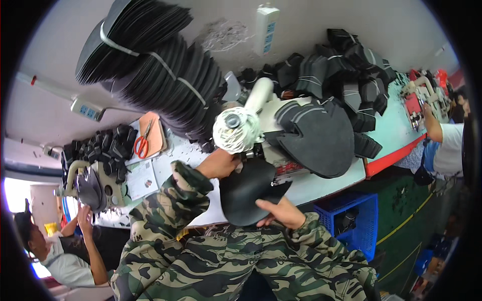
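A thin black cut piece [246, 198] with a rounded lower edge hangs over the front of the white table, under the head of a sewing machine [260, 95]. My right hand [283, 212] pinches its lower right edge, thumb on top and fingers beneath. My left hand [221, 164] is at the piece's upper left edge, close to the machine head. Its fingers are curled, and their tips are partly hidden, so what they grip is unclear. A thick bundle of white cord [236, 131] sits on top of the machine. Large black cut pieces [321, 138] lie stacked right of the machine.
Tall strapped stacks of black pieces [165, 70] rise behind my left hand. Orange-handled scissors [142, 144] lie on a tan board [156, 133]. More bundles [311, 75] line the wall. Below the table's right side stands a blue crate [371, 226]. Co-workers sit at machines on both sides.
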Demonstrator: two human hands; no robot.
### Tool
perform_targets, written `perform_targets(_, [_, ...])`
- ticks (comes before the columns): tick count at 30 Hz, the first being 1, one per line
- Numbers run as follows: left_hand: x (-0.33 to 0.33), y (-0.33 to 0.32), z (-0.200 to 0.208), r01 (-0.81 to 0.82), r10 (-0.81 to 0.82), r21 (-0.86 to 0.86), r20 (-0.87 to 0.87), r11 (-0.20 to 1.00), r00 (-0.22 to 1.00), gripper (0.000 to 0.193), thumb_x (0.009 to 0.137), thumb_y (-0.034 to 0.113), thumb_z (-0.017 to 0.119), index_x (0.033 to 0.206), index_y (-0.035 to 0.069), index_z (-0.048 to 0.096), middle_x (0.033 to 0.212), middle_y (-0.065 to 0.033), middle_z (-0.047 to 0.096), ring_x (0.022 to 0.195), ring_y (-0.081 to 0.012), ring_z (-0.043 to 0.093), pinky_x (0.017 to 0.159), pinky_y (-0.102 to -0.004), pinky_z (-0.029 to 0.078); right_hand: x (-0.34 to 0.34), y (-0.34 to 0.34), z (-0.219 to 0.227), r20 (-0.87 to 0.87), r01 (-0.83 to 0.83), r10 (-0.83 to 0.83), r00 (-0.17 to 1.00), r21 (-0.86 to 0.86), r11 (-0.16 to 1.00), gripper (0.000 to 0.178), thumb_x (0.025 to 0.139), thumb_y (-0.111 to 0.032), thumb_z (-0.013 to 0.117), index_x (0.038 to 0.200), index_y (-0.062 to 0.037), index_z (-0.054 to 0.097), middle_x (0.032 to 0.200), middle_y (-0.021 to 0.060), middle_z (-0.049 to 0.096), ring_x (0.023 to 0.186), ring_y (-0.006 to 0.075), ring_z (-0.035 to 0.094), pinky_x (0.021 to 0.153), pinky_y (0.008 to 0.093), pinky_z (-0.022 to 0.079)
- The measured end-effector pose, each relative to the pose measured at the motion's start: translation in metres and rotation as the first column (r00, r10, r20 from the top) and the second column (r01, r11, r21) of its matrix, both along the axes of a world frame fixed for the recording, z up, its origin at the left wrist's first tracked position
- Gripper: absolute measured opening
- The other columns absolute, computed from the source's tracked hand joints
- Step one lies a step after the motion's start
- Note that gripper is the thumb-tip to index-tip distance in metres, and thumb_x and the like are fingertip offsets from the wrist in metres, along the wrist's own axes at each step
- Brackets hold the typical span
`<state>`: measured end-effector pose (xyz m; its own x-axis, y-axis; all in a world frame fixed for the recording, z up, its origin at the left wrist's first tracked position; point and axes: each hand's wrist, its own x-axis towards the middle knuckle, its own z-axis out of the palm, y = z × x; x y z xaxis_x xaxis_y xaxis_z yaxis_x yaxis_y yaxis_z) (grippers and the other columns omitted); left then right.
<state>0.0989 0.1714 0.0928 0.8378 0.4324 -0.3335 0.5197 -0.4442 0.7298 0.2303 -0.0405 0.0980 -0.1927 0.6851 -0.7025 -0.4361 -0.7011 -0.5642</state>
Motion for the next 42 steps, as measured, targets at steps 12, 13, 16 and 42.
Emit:
perform_targets(12, [0.037, -0.100, -0.009, -0.237, 0.395, -0.565, 0.175, 0.791, 0.902, 0.051, 0.094, 0.024, 0.057, 0.133, -0.001, 0.037, 0.127, -0.0180, 0.051, 0.101, -0.0202, 0.059, 0.080, -0.0290, 0.051, 0.148, -0.030, 0.072, 0.873, -0.304, -0.466, 0.143, 0.487, 0.819, 0.058, 0.080, -0.021, 0.069, 0.127, 0.0050, 0.046, 0.128, 0.0228, 0.051, 0.120, 0.0326, 0.050, 0.101, 0.0406, 0.039])
perform_targets(13, [0.044, -0.099, -0.011, -0.331, 0.419, -0.368, 0.192, 0.869, 0.888, 0.058, 0.091, 0.027, 0.061, 0.135, -0.001, 0.034, 0.129, -0.0171, 0.049, 0.108, -0.0213, 0.056, 0.085, -0.0330, 0.049, 0.166, -0.027, 0.057, 0.770, -0.134, -0.625, 0.126, 0.638, 0.759, 0.061, 0.081, -0.026, 0.070, 0.126, 0.0067, 0.046, 0.129, 0.0229, 0.050, 0.121, 0.0295, 0.049, 0.101, 0.0404, 0.039])
perform_targets(16, [0.084, -0.086, -0.015, -0.451, 0.682, -0.615, 0.200, 0.647, 0.704, 0.073, 0.087, 0.026, 0.066, 0.139, -0.003, 0.025, 0.126, -0.0167, 0.048, 0.109, -0.0225, 0.054, 0.089, -0.0354, 0.047, 0.221, -0.013, 0.023, 0.564, 0.489, -0.600, 0.567, 0.356, 0.796, 0.060, 0.083, -0.037, 0.069, 0.121, 0.0067, 0.053, 0.113, 0.0159, 0.062, 0.104, 0.0197, 0.060, 0.089, 0.0328, 0.047])
perform_targets(42, [0.164, -0.174, 0.064, 0.345, -0.409, 0.431, 0.063, 0.834, 0.910, 0.048, 0.077, 0.017, 0.058, 0.118, -0.007, 0.052, 0.129, -0.0219, 0.049, 0.120, -0.0379, 0.044, 0.101, -0.0434, 0.038, 0.104, -0.094, -0.074, -0.551, 0.917, -0.747, 0.373, 0.343, 0.205, 0.055, 0.087, -0.031, 0.066, 0.130, -0.0028, 0.044, 0.122, 0.0086, 0.055, 0.110, 0.0196, 0.054, 0.094, 0.0346, 0.044])
